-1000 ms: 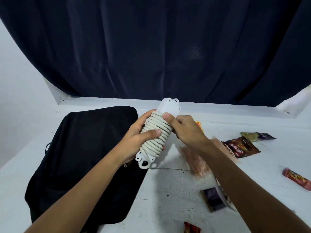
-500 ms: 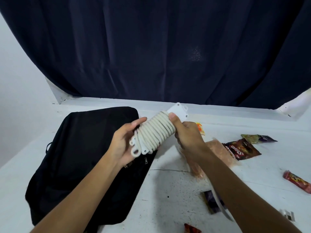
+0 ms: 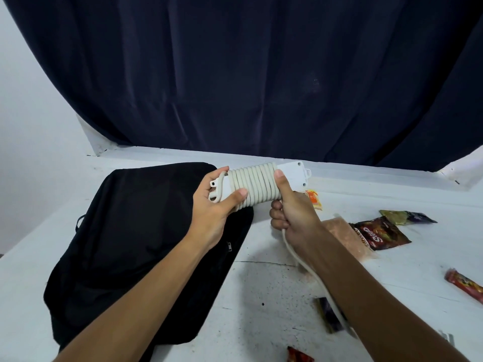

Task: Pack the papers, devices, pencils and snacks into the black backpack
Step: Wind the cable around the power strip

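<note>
A white power strip (image 3: 264,188) wound with its own cord (image 3: 254,186) is held nearly level above the white table (image 3: 274,296), over the right edge of the black backpack (image 3: 136,239). Its left end is gripped by the left hand (image 3: 214,202): the thumb is laid across the front of the first coils, and the fingers are curled round the far side, their tips showing over the top edge. The left forearm is stretched up from the lower left of the frame, across the backpack.

The right end of the coils is pressed by the straight thumb of the right hand (image 3: 292,212), while the other fingers are curled below the strip round the loose tail of the cord, which is led down along the right forearm towards the bottom right. How tightly that tail is held cannot be told.

The backpack is laid flat on the left half of the table. Snack packets are scattered on the right half: a dark red packet (image 3: 380,232), a green and purple packet (image 3: 407,216), a red bar (image 3: 465,284), and a small orange packet (image 3: 313,199) just behind the right hand. A dark curtain (image 3: 248,74) is hung behind the table.
</note>
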`<state>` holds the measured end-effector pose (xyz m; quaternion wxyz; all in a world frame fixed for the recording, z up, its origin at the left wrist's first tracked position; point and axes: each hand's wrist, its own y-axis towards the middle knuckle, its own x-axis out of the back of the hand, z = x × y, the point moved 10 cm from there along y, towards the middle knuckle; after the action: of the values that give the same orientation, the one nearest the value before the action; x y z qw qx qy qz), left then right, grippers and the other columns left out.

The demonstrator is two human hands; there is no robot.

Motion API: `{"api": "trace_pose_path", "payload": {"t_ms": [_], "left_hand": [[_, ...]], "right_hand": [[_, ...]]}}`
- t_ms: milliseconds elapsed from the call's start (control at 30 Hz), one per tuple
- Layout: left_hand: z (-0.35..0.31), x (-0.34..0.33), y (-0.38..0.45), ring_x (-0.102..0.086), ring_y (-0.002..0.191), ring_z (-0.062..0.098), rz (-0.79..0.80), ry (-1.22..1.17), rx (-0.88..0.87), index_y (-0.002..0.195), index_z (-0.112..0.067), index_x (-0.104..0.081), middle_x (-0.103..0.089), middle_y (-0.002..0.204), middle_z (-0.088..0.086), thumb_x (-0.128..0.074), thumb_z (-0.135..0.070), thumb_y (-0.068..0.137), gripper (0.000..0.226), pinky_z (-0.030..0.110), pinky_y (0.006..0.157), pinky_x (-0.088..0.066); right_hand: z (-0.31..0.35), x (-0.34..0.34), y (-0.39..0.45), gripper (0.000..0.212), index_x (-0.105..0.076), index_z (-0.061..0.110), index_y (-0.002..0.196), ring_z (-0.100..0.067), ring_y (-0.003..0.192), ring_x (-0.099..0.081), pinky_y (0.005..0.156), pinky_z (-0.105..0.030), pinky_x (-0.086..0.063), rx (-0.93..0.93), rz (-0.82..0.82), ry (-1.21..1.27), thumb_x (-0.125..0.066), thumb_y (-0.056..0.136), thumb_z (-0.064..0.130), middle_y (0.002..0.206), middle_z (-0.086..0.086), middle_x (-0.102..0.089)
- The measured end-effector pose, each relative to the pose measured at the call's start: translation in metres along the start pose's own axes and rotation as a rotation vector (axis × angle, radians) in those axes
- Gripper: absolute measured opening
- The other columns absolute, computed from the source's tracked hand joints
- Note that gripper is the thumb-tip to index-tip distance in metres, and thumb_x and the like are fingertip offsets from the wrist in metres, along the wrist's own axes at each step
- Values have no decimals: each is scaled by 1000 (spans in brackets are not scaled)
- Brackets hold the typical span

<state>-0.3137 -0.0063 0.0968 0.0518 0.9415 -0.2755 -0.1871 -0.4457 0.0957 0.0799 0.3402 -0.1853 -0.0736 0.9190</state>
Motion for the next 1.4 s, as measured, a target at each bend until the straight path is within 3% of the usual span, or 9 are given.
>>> {"api": "trace_pose_path", "payload": {"t_ms": [267, 400, 500, 733, 867, 1000, 1133, 1233, 1400], "left_hand": [[-37, -13, 13, -63, 100, 13, 205, 557, -140, 115, -18, -63, -64, 110, 3, -88, -31, 61, 61, 23, 82, -55], [-23, -14, 16, -61, 109, 15, 265, 474, -9, 123, -26, -60, -62, 119, 3, -89, -39, 50, 79, 22, 81, -54], [-25, -14, 12, -61, 104, 13, 196, 514, -95, 121, -19, -61, -62, 115, 3, -92, -27, 48, 80, 18, 79, -52], [-35, -11, 8, -59, 111, 12, 147, 568, -239, 126, -25, -59, -61, 116, -4, -93, -41, 40, 93, 29, 91, -53], [-36, -13, 4, -60, 109, 11, 152, 575, -259, 126, -21, -60, -63, 115, -5, -92, -44, 41, 93, 32, 91, -54], [-53, -24, 4, -62, 102, 9, 222, 946, -366, 124, -23, -61, -66, 110, -9, -85, -59, 45, 90, 35, 89, -53], [-49, -57, -5, -61, 107, 22, 345, 1555, -476, 151, -36, -22, -53, 136, -4, -78, -64, 57, 112, 38, 87, -50], [-30, -64, -9, -60, 107, 27, 444, 1620, -492, 150, -44, -2, -40, 144, -2, -74, -64, 63, 115, 39, 83, -52], [-29, -52, -3, -63, 92, 20, 397, 1390, -411, 135, -35, -33, -55, 126, -12, -78, -47, 64, 85, 40, 79, -53]], "right_hand": [[-16, 11, -2, 39, -55, 13, 99, -5, 35, -24, 33, -16, -20, -49, -4, 129, -54, 90, 52, 49, 3, -33], [-12, 7, -4, 38, -57, 10, 96, -6, 36, -24, 33, -18, -21, -2, -4, 114, -57, 90, 48, 49, 3, -34], [-3, 2, -8, 37, -56, 10, 91, -7, 39, -24, 34, -19, -22, 77, -7, 41, -62, 87, 47, 52, 3, -30], [16, -5, -14, 37, -58, 10, 95, -6, 40, -27, 35, -18, -24, 152, 17, -123, -60, 88, 47, 54, 2, -34], [22, -8, -15, 34, -54, 13, 81, -6, 39, -26, 35, -18, -23, 167, 44, -164, -59, 89, 46, 54, 1, -33], [3, -3, -12, 39, -53, 10, 90, -8, 44, -22, 36, -19, -18, 51, 60, -30, -61, 87, 48, 55, 0, -31], [-10, -8, -11, 36, -56, 11, 84, -8, 43, -20, 37, -19, -16, 22, 66, -8, -58, 90, 47, 53, 2, -26], [-15, -10, -11, 38, -55, 10, 81, -7, 39, -21, 36, -18, -19, 32, 68, -14, -57, 90, 47, 49, 3, -26], [-9, -12, -11, 40, -45, 14, 70, -8, 40, -23, 38, -19, -18, 52, 106, -213, -55, 92, 46, 53, 0, -29]]}}
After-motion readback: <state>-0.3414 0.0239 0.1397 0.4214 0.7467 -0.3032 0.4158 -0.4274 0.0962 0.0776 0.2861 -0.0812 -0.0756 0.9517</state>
